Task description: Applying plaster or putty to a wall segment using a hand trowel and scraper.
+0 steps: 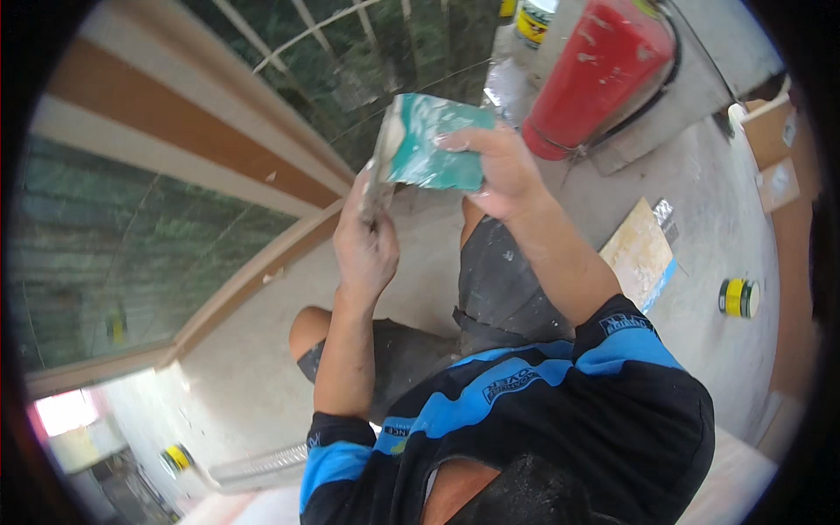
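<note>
My right hand point(506, 171) is closed on a teal rectangular putty spreader point(437, 140), thumb on its face. White paste smears its surface and is thickest along its left edge. My left hand point(365, 249) is closed on a thin, paste-coated flat scraper point(378, 188), seen almost edge-on. The scraper's upper part meets the spreader's left edge, and both tools are raised in front of my bent knees. How the left fingers wrap the scraper is partly hidden.
A red fire extinguisher point(604, 70) stands at the upper right, near a can point(534, 22). A paste-stained board point(637, 249) lies on the floor to the right, with another can point(739, 297) beyond. Wood-framed dark glass point(131, 254) borders the left.
</note>
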A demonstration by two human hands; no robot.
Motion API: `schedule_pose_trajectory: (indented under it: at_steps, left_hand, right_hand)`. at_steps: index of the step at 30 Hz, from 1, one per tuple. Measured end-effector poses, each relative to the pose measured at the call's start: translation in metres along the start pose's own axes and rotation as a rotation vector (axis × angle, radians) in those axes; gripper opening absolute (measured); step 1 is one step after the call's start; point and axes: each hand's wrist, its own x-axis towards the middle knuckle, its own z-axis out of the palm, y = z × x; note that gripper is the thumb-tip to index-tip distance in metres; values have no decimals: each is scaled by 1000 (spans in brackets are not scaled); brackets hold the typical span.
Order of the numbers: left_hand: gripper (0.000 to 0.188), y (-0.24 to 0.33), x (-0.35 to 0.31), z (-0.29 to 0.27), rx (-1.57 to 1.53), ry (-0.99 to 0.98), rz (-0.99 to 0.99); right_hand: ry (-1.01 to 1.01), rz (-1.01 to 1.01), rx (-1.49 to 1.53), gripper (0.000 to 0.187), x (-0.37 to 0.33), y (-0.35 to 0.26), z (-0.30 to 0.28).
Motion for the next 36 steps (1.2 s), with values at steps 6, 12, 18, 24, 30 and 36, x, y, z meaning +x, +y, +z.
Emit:
schedule_pose_trajectory:
  at_steps: [6, 12, 18, 24, 30, 36]
  left_hand:
    - [55, -18, -14, -1, -315, 0, -327]
    - [73, -3, -14, -27, -842, 140, -503]
    - [73, 11, -17, -33, -884, 140, -497]
    - [71, 9, -29, -49, -891, 161, -485]
    - [68, 8, -37, -62, -863, 177, -502]
    - [63, 0, -46, -78, -868, 226, -511]
  right_hand:
    - [-53, -273, 176, 25, -4, -35, 3]
    - [421, -844, -490, 21, 36, -73, -10]
    - [689, -1170, -1108, 26, 91, -79, -11]
    - [429, -972, -891, 32, 76, -53, -32]
    - [827, -1223, -1241, 37, 114, -12, -41]
    - [680, -1094, -931, 32, 111, -9, -80]
